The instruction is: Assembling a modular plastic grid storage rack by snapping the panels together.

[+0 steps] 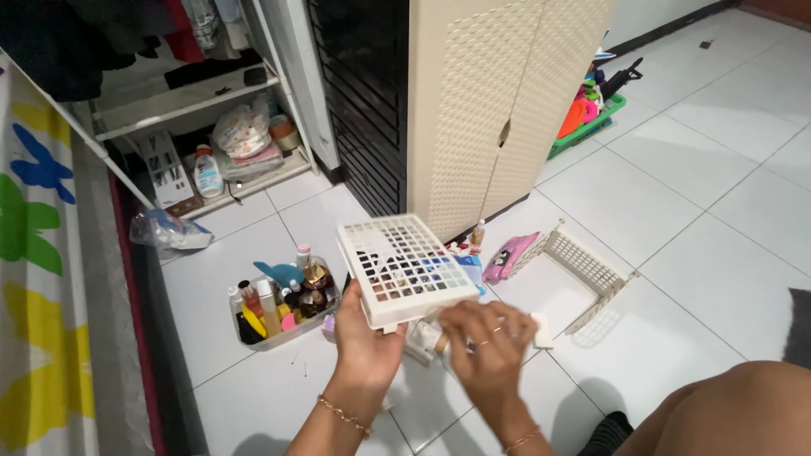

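My left hand (365, 342) holds a white perforated plastic panel (404, 268) from below, tilted up over the white tiled floor. At the panel's near edge my right hand (490, 342) has its fingers curled around a small white object, partly hidden. A second white lattice panel assembly (585, 268) lies on the floor to the right. A pink pouch (511, 255) lies between the two panels.
A clear tray of bottles and cosmetics (279, 306) sits on the floor to the left. A cream lattice-door cabinet (498, 101) stands behind. Open shelves (211, 135) with bottles are at the back left. A green basket (591, 114) of colourful items is beside the cabinet. My knee (735, 414) is lower right.
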